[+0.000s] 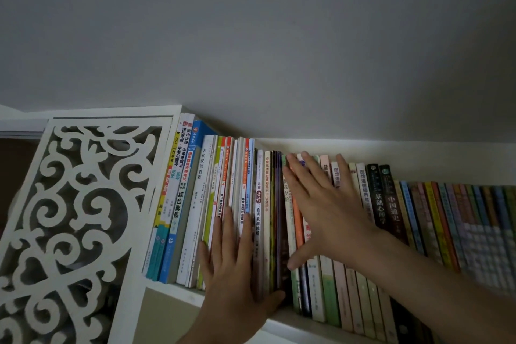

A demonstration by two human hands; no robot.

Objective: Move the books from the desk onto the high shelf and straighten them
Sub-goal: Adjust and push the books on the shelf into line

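Note:
A long row of books [262, 204] stands upright, spines out, on the white high shelf [178, 292]. My left hand [234, 274] lies flat against the spines of thin books left of the middle, fingers spread and pointing up, thumb under a dark spine. My right hand [324, 204] presses flat on the spines just to the right, fingers apart, covering green, orange and pink books. Neither hand grips a book. Two dark-spined books [386, 198] stand right of my right hand.
A white carved fretwork panel [75, 218] closes the shelf's left end. Tall books [178, 190] lean against it. The grey wall [279, 36] rises behind the row. More colourful spines [460, 223] run off to the right edge.

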